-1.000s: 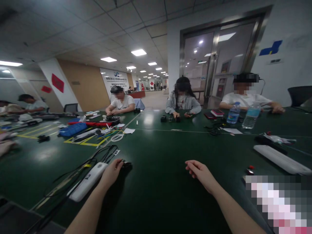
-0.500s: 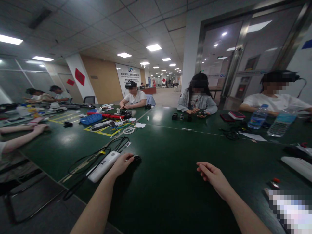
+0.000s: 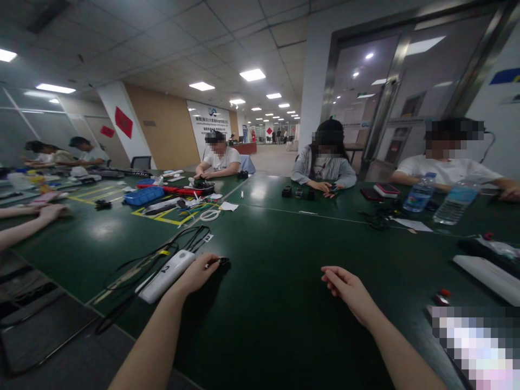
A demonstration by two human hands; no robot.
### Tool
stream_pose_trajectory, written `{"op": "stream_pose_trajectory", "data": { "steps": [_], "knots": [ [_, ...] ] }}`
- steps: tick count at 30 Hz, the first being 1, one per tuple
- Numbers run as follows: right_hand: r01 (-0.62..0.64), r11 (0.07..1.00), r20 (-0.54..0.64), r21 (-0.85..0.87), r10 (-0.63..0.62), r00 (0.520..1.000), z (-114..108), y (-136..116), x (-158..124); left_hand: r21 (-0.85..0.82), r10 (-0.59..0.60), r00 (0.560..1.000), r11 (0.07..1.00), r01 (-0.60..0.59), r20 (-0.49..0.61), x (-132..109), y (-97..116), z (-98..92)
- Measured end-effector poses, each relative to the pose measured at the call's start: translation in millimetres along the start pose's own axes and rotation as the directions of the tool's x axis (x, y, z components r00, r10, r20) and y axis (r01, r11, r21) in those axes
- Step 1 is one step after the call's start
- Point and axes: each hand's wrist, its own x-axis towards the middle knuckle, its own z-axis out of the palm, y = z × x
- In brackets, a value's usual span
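My left hand (image 3: 200, 273) rests low over the green table (image 3: 268, 303), thumb and fingers pinched on a small dark object with a shiny part (image 3: 224, 261). Its exact kind is too small to make out. Just left of that wrist lies a white power bank-like block marked "2" (image 3: 166, 277), with black cables (image 3: 184, 238) around it. Farther right, my right hand (image 3: 344, 284) hovers over the table, thumb against its curled fingers. Nothing shows between those fingertips.
Beyond the left hand are a blue tray (image 3: 144, 195), a coil of white cable (image 3: 209, 215) and loose wires. Water bottles (image 3: 457, 205) stand at the right. A white bar-shaped object (image 3: 493, 279) and a blurred-out screen (image 3: 479, 346) lie near right. Several people sit around the table.
The view has turned slightly, so most things sit further left in the picture. Both hands keep nearly the same pose; the small dark object stays at the left fingertips.
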Motion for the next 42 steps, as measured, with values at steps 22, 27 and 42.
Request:
{"op": "stream_pose_trajectory", "data": {
  "steps": [22, 27, 42],
  "knots": [
    [-0.019, 1.000, -0.008, -0.022, 0.019, 1.000, 0.0, -1.8, -0.8, 0.093, 0.060, 0.998, 0.994, -0.059, -0.015, 2.1, 1.2, 4.4],
    [0.000, 1.000, -0.001, -0.029, 0.000, 1.000, 0.2, 0.5, 0.5, 0.090, 0.077, 0.997, 0.993, -0.074, -0.033, 1.6, 0.8, 7.0],
    [-0.006, 1.000, 0.015, -0.029, 0.006, 1.000, -2.6, 4.3, 2.4, 0.052, 0.067, 0.996, 0.997, -0.064, -0.064, 4.1, -6.5, 8.4]
  ]
}}
